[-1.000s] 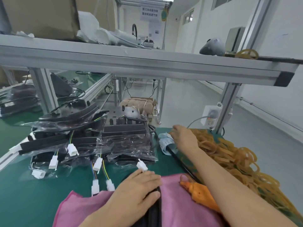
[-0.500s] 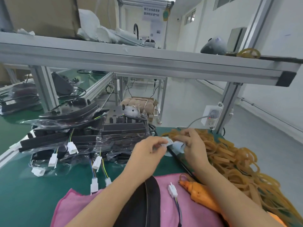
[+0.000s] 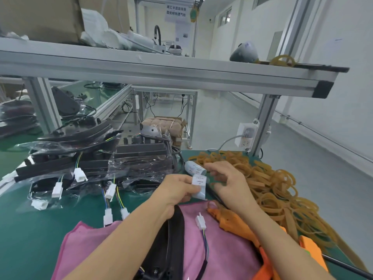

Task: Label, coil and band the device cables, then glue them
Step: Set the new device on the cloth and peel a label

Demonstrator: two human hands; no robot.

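My left hand (image 3: 177, 189) pinches a strip of white labels (image 3: 198, 183) above the green bench. My right hand (image 3: 228, 181) hovers just right of the strip, fingers curled toward it, thumb and fingertips close to the label edge; whether they touch it is unclear. A black device (image 3: 167, 249) lies on a pink cloth (image 3: 228, 257) under my forearms, and its cable with a white connector (image 3: 200, 223) runs across the cloth. An orange glue gun (image 3: 238, 223) lies at the cloth's right side.
A pile of tan rubber bands (image 3: 278, 190) covers the bench at the right. Bagged black devices with white connectors (image 3: 96, 164) are stacked at the left. An aluminium shelf beam (image 3: 161, 71) crosses overhead, and a power socket (image 3: 246, 134) hangs on the right post.
My left hand left the black device and rose to the label strip. My right hand drew the strip back from the rubber bands toward me; both hands now meet at it.
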